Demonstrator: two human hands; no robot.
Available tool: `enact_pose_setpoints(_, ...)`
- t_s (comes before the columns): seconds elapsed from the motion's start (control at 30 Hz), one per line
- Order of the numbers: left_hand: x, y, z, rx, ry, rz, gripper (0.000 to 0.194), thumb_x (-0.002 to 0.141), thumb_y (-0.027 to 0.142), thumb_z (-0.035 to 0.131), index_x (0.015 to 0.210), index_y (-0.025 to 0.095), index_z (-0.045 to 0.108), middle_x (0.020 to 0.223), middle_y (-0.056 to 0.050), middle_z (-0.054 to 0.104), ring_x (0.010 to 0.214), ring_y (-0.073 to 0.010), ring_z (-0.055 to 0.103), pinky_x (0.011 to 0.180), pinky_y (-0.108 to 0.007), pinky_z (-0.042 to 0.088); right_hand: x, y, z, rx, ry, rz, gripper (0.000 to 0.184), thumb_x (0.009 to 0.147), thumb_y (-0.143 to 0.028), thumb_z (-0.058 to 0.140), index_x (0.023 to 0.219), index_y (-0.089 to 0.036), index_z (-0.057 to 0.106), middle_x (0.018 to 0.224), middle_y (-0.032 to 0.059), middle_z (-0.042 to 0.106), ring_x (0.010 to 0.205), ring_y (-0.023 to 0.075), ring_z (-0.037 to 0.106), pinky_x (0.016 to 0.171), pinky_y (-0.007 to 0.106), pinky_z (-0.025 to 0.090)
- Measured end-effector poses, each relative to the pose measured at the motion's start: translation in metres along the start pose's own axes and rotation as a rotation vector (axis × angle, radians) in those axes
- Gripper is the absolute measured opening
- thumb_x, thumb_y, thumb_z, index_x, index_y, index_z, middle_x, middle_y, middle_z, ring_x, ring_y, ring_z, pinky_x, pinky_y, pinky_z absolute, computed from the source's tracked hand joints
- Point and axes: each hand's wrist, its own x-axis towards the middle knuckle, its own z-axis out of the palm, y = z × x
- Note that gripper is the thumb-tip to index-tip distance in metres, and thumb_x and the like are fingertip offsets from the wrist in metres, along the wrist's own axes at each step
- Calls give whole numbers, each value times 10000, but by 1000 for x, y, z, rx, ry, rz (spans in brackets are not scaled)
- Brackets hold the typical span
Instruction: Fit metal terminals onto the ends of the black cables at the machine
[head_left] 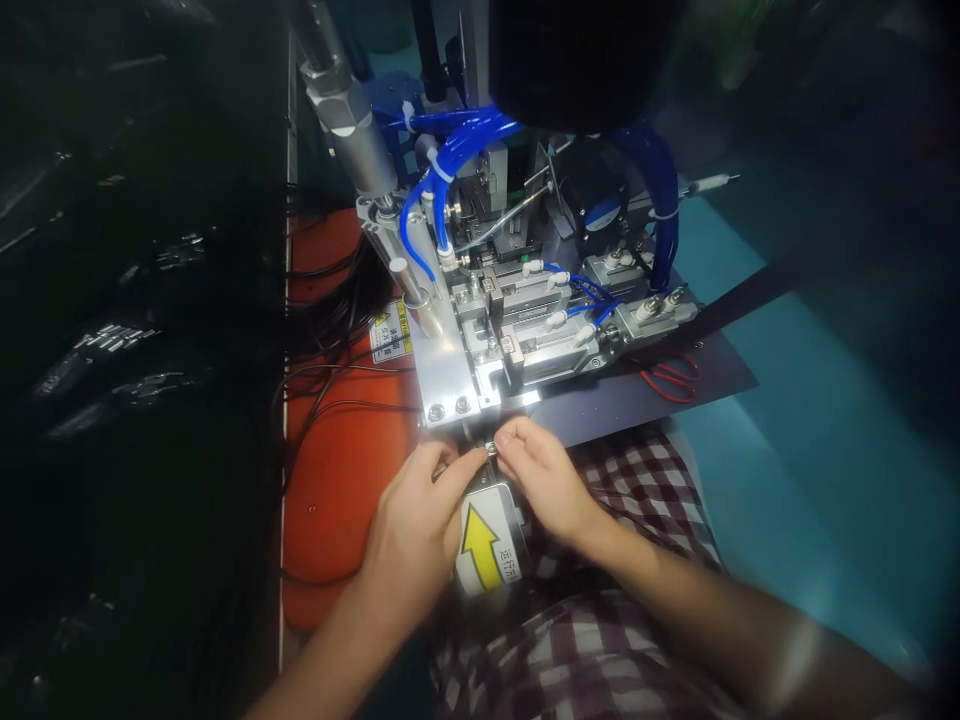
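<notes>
Both hands meet at the front end of a metal machine (525,330). A small shiny metal piece (491,449) shows between the fingertips, too small to name. My left hand (424,500) is closed, its thumb reaching to the piece from the left. From the right, my right hand (541,470) pinches at the same piece with thumb and forefinger. Just below the fingers runs a narrow dark track (486,472), and a white label with a yellow arrow (480,545) lies under it. The fingers hide part of the piece.
Blue air hoses (480,140) arch over the machine's cylinders. A thick metal post (352,130) stands at its left. Black cables (345,290) cross the orange surface (322,500) on the left. Red-handled pliers or scissors (673,380) lie on the grey plate (600,405).
</notes>
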Motion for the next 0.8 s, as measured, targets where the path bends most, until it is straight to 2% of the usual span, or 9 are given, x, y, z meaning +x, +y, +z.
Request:
enact_pose_setpoints(0.27,2,-5,5,-51,40,45,318,855,34,435,1060,146,651,882,-67,586,783,-150,587,673,-246,528,0,0,-7,-256,30,-185,214,942,-283,436,742,-208,439,595,-56,398,549,110,381,544,266,296)
enact_pose_setpoints(0.33,3,-3,4,-28,31,51,314,858,44,429,1052,141,656,867,-68,593,767,-154,587,653,-247,521,0,1,-6,-184,35,-156,222,937,-305,449,738,-207,438,597,-58,393,544,106,370,534,263,293)
enact_pose_setpoints(0.43,3,0,2,58,11,40,327,856,54,414,1037,139,673,828,-67,587,710,-155,575,584,-242,496,1,2,-2,45,30,-32,280,908,-387,490,705,-210,415,577,-71,362,506,90,322,484,247,262)
enact_pose_setpoints(0.53,2,1,-1,43,-2,26,340,868,60,409,1055,147,678,838,-69,579,720,-154,582,588,-238,499,3,1,-4,217,-57,100,322,863,-444,538,686,-214,398,513,-96,325,450,73,260,437,236,199)
enact_pose_setpoints(0.63,2,0,-1,-58,23,-17,288,886,65,438,1053,122,666,858,-68,591,758,-143,603,663,-230,518,3,1,-7,215,-100,126,313,883,-454,500,706,-209,419,501,-93,368,432,69,278,430,235,205)
enact_pose_setpoints(0.73,2,-1,-1,-88,34,-45,250,884,52,457,1013,96,667,851,-68,607,756,-135,615,687,-221,520,2,4,-6,157,-64,97,318,920,-454,444,720,-207,428,525,-83,388,444,73,304,440,238,229)
enact_pose_setpoints(0.8,2,-1,-2,-53,21,-25,261,879,47,453,1004,97,677,855,-75,616,762,-144,620,684,-230,526,2,7,-3,161,-28,65,308,915,-436,476,714,-210,416,535,-85,367,460,76,303,447,241,225)
